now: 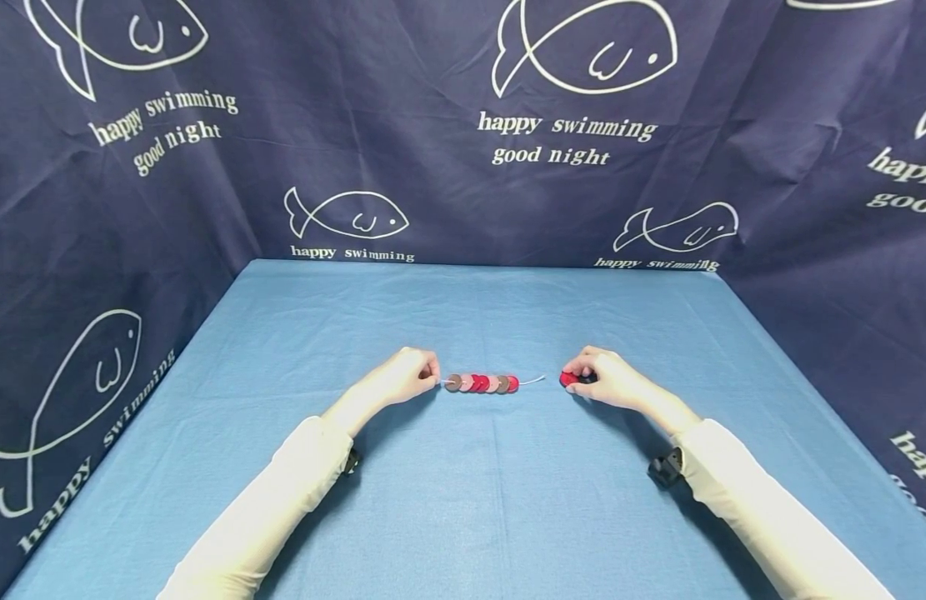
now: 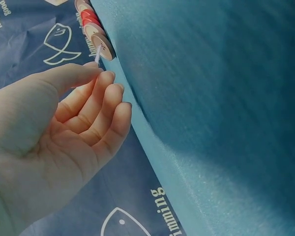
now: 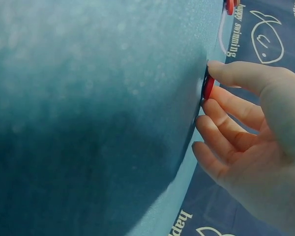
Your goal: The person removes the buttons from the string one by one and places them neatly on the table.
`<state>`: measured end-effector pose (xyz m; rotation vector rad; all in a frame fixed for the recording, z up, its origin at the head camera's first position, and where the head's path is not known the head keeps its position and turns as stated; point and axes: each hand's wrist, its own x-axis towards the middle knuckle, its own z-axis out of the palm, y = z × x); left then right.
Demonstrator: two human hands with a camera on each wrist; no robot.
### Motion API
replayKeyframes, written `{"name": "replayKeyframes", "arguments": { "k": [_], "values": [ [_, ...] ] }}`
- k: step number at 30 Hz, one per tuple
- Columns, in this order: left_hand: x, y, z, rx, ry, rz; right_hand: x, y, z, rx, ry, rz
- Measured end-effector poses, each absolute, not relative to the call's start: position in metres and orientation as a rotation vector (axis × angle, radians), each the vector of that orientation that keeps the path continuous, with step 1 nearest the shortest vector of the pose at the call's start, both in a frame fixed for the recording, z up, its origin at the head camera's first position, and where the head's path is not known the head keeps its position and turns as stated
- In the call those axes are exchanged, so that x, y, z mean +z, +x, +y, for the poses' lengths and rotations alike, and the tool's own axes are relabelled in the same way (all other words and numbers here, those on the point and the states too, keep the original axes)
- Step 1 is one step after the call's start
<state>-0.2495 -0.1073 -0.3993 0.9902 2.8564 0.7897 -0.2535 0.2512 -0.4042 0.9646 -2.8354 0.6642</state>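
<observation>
At nine o'clock, the cord (image 1: 533,380) is pinched by the fingers of the left hand (image 1: 401,377), with the threaded buttons (image 1: 481,383) strung towards three o'clock. A red button (image 1: 568,378) is gripped by the fingers of the right hand (image 1: 611,380), beyond the free tip (image 1: 542,377); were that tip lowered, buttons could be shed.

Navy fabric (image 1: 425,83) printed with white fish outlines (image 1: 603,62) and lettering (image 1: 603,127) hangs behind and beside a blue-covered table (image 1: 432,517).
</observation>
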Motion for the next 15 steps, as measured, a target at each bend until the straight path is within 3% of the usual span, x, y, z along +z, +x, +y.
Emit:
{"name": "replayKeyframes", "arguments": {
  "k": [15],
  "values": [
    [-0.4015,-0.2514,-0.1091,0.781,1.003,2.872,-0.4063,-0.2552,0.2518,0.652,0.961,-2.842]
  ]
}}
